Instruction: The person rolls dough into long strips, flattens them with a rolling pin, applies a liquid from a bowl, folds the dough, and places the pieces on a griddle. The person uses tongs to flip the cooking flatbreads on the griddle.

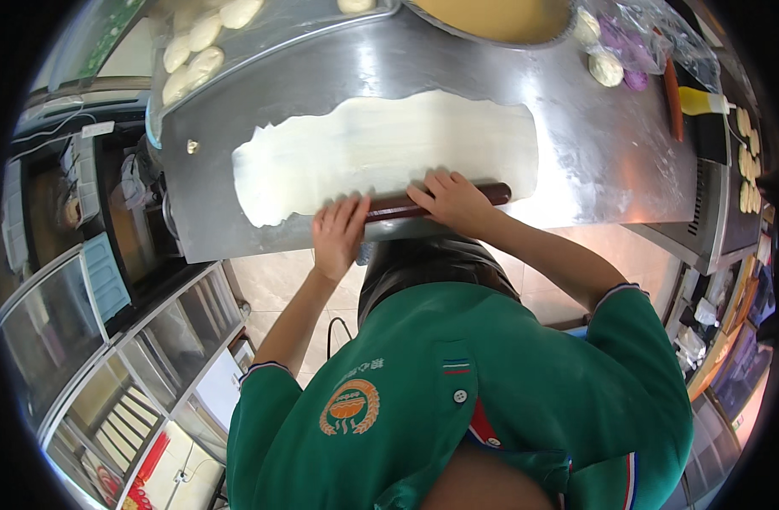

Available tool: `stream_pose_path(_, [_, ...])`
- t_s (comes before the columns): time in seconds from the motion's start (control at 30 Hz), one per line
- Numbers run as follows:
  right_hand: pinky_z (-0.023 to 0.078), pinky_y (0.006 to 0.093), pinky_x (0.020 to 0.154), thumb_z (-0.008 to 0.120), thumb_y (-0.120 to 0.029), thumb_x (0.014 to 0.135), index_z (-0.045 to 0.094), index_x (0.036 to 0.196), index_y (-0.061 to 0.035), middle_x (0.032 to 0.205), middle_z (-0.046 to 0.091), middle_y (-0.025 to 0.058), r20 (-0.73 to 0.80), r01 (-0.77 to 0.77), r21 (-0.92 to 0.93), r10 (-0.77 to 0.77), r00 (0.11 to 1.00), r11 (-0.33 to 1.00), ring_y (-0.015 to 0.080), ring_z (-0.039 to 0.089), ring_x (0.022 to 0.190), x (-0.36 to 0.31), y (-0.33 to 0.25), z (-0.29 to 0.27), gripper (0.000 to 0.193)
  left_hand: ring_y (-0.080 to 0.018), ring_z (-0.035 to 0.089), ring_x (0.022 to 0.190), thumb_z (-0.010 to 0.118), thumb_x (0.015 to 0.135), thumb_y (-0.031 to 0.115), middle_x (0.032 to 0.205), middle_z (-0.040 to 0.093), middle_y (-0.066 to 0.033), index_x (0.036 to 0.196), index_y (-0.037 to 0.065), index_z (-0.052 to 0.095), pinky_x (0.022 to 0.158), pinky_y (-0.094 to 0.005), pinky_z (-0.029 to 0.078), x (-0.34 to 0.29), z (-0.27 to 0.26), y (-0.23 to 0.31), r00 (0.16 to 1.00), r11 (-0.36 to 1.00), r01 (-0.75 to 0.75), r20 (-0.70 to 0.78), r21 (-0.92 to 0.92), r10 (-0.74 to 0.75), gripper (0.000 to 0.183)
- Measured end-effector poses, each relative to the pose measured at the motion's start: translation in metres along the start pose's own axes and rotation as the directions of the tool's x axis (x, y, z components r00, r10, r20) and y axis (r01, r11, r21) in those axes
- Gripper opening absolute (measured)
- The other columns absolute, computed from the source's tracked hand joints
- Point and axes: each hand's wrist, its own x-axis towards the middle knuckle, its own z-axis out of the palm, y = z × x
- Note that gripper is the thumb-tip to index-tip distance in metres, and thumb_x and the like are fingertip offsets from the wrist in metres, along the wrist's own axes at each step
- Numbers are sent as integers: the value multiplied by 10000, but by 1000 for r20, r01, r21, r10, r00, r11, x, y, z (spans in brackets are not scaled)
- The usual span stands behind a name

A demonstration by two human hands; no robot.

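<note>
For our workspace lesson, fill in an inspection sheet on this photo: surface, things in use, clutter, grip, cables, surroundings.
Surface: metal table, shiny, with glare at right.
Things: pale dough sheet, spread flat, uneven edges; dark roller along its near edge.
Clutter: dough balls upper left; basin with yellow contents at top; plastic bag and yellow bottle upper right.
Grip: left hand at roller's left end; right hand over it towards the right; palms hidden.
Cables: thin black loop, perhaps a cord, below the left hand.
Surroundings: glass-panelled cabinet left; tiled floor.
</note>
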Motion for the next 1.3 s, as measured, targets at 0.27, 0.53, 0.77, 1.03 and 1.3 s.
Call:
stream_pose_path(0.27, [479, 397, 889, 719, -393, 859, 512, 1410, -97, 1157, 604, 113, -152, 83, 26, -78, 985, 996, 276, 585, 1081, 127, -28, 10, 658, -368, 515, 1252, 694, 880, 401, 1377, 560, -162, 1454, 60, 497, 1061, -508, 367, 30, -31, -106, 947, 961, 268, -162, -73, -277, 697])
stream_pose_path(0.53, [502, 384, 791, 576, -201, 879, 561, 1355, -78, 1090, 639, 107, -264, 243, 57, -220, 939, 968, 261, 618, 982, 185, -101, 38, 492, -331, 470, 1320, 664, 909, 367, 1422, 517, -126, 1482, 126, 499, 1142, -557, 305, -79, -45, -139, 955, 953, 293, 26, 72, -295, 644])
stream_pose_path(0.77, [474, 394, 922, 748, -369, 833, 454, 1458, -62, 1205, 579, 101, -173, -21, 31, 26, 985, 999, 253, 541, 1163, 303, -87, 31, 756, -334, 242, 1531, 519, 993, 453, 1667, 244, -151, 1605, 105, 272, 1221, -597, 135, 71, -47, -265, 925, 934, 355, -160, 33, -346, 746])
stream_pose_path(1.03, [465, 393, 830, 607, -229, 850, 564, 1276, -48, 1067, 600, 92, -220, 209, -23, -209, 953, 978, 277, 583, 991, 250, -109, 33, 465, -339, 281, 1516, 635, 914, 452, 1646, 303, -144, 1588, 67, 302, 1230, -578, 138, -18, -46, -215, 922, 918, 388, -32, 87, -386, 845])
stream_pose_path(1.3, [481, 430, 807, 640, -269, 833, 610, 1238, -72, 968, 601, 91, -109, 177, 200, -158, 981, 964, 272, 607, 909, 149, -29, -2, 452, -257, 585, 1203, 682, 863, 183, 1311, 615, -77, 1382, 139, 606, 1063, -484, 388, -20, -29, -114, 993, 993, 114, -26, 12, -113, 526])
